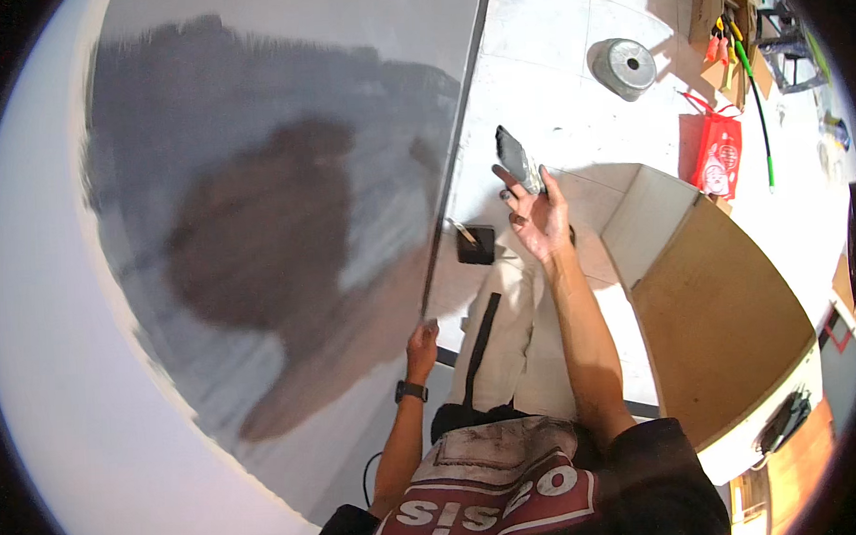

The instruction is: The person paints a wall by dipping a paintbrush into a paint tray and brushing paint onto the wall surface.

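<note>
My right hand (542, 228) is raised over the floor, its fingers closed around a paintbrush (515, 155) with wide, dark, paint-loaded bristles pointing up and away. Dark smears mark the fingertips. To my left stands a wall with a grey painted area (252, 85), darker and wet-looking across the middle, with a ragged border against white. My left hand (422, 353), a watch on its wrist, is curled against the wall's right edge. What its fingers hold, if anything, is hidden. Past my legs a small black paint tray (476, 254) sits on the floor, a thin stick or handle resting in it.
A wooden box-like cabinet (722, 323) stands close on my right. Farther off on the tiled floor are a round metal pot (626, 69), a red bag (718, 154), a green-tipped pole (758, 105) and a cardboard box (711, 12) with tools. My shadow falls across the wall.
</note>
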The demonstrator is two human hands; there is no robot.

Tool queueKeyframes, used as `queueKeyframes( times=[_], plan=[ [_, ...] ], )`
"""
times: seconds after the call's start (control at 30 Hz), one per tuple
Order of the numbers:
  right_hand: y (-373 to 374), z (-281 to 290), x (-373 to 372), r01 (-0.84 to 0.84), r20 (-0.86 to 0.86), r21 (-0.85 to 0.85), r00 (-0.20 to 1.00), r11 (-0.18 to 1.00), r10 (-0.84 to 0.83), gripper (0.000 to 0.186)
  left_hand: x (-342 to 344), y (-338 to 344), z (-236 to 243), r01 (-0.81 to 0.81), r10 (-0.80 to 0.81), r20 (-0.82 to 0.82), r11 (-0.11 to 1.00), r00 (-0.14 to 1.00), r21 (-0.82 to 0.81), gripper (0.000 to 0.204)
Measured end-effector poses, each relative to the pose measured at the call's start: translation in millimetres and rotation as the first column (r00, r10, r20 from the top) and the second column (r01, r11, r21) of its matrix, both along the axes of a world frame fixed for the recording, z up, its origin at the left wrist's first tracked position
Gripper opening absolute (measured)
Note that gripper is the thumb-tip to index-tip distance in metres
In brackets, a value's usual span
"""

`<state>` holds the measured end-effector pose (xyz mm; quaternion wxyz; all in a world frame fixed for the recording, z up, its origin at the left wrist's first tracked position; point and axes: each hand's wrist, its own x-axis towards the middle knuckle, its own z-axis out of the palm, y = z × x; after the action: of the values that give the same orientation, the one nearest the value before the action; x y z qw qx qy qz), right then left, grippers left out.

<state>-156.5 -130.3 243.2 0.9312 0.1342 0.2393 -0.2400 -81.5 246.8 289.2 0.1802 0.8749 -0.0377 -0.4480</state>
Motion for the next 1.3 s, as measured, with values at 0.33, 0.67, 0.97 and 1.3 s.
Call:
queueKeyframes(
  times=[0.33,0.67,0.97,1.3],
  plan=[
    [70,60,-28,0.01,0.444,0.298,0.883,0.954,-0.148,0.047,-85,-58,21,-0.096,0.148,0.109,0.918,0.983,-0.384,0.028],
    [170,18,-50,-0.495,-0.569,-0.426,0.797,0.757,0.201,0.051,-106,-86,29,-0.206,0.388,0.176,0.761,0.905,-0.615,0.02],
    [301,-117,-123,-0.839,-0.853,-0.506,0.521,0.201,0.029,0.046,-160,-13,-121,-0.922,0.757,-0.527,0.31,0.387,-0.232,0.032],
    [348,-244,-120,-0.763,-0.853,-0.516,0.5,-0.391,0.15,0.057,-190,58,-258,-0.901,0.651,-0.741,-0.405,-0.166,-0.154,0.025]
  ],
)
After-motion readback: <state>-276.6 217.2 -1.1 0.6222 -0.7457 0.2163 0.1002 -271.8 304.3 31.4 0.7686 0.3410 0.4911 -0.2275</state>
